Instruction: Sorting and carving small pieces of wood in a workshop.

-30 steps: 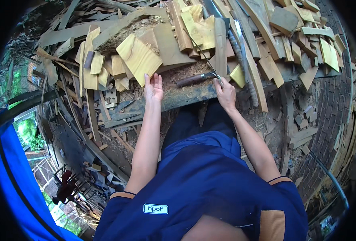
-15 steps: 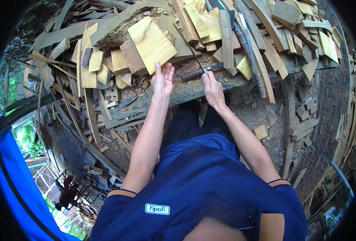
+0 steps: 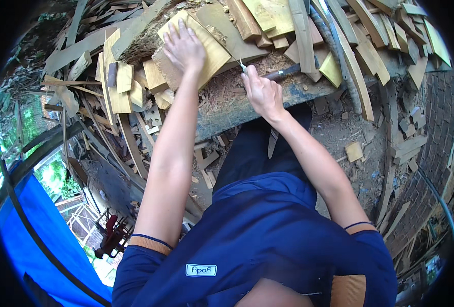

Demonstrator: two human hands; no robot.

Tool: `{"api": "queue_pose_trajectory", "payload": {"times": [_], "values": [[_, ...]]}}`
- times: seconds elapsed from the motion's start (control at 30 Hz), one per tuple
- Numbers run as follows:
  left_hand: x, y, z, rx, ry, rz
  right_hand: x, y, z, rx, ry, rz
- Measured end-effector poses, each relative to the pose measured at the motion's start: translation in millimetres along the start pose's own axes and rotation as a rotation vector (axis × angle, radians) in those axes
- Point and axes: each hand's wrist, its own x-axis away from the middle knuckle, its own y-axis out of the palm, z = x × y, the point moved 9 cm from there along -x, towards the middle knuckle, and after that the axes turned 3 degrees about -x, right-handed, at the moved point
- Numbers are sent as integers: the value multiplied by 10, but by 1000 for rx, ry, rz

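A pale yellow wooden board (image 3: 214, 57) lies tilted on a rough block at the bench's near side. My left hand (image 3: 185, 48) rests flat on its face with the fingers spread. Closed round the end of a long thin dark blade (image 3: 226, 47) is my right hand (image 3: 263, 92), just right of the board's near corner. The blade runs up along the board's right edge; whether it touches, I cannot tell. Behind my right hand, a tool with a dark brown handle (image 3: 276, 75) lies on the bench, partly hidden by wood.
Offcuts and sawdust cover the wooden bench (image 3: 227, 115). Stacked strips (image 3: 115, 77) stand left of the board, and long curved slats (image 3: 357, 87) overhang the bench at right. Below lies a small wood block (image 3: 354, 151) on the littered ground. A blue tarp (image 3: 37, 225) hangs at far left.
My left hand has moved from the board's near edge onto its face, and the board now lies lower and flatter. My right hand has shifted left, bringing the blade beside the board.
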Motion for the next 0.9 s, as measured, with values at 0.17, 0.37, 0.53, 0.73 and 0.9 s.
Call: {"api": "queue_pose_trajectory", "payload": {"times": [0.17,0.37,0.53,0.73,0.9], "values": [[55,138,-10,-85,2,-29,-24,-28,20,88,22,-73],[52,113,2,-95,3,-3,-341,-7,-201,-35,-166,17],[66,154,-68,-8,-49,4,-233,90,-28,-38,116,-215],[73,68,-93,-18,-53,80,-420,132,-268,-31,-76,-123],[81,62,-48,-15,-44,111,-238,124,-157,57,119,-164]]}}
